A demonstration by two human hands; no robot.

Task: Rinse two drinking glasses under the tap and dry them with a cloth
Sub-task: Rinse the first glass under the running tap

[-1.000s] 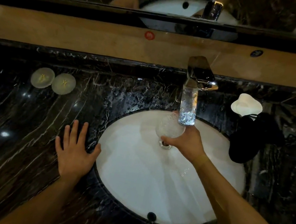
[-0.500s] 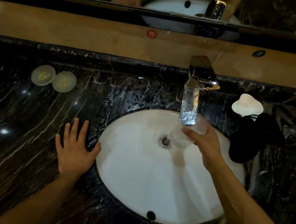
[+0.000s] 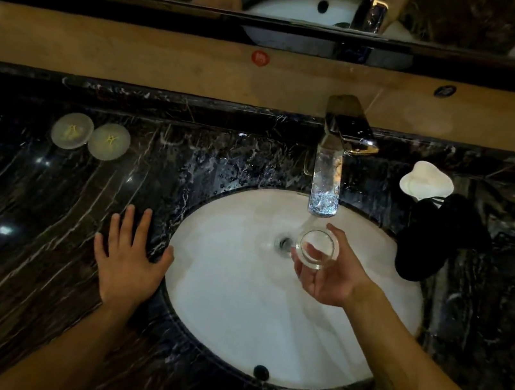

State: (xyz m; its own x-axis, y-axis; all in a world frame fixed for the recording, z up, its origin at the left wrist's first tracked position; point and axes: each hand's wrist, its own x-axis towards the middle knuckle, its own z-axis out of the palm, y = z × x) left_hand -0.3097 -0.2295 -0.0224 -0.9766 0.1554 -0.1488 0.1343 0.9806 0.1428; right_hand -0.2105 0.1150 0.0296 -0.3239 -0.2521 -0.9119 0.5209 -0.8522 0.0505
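Observation:
A clear drinking glass is gripped by my right hand over the white basin, its mouth turned up towards me, just below the running water. The chrome tap pours a lit stream of water that falls at the glass's far rim. My left hand lies flat, fingers spread, on the black marble counter at the basin's left edge and holds nothing. A dark cloth lies on the counter right of the basin. A second glass is not in view.
Two round pale coasters sit at the back left of the counter. A white soap dish stands behind the dark cloth. The drain is beside the glass. A mirror runs along the back wall.
My right hand has turned the glass from tilted under the stream to mouth-up, palm now facing up, slightly nearer me. My left hand has stayed flat on the counter.

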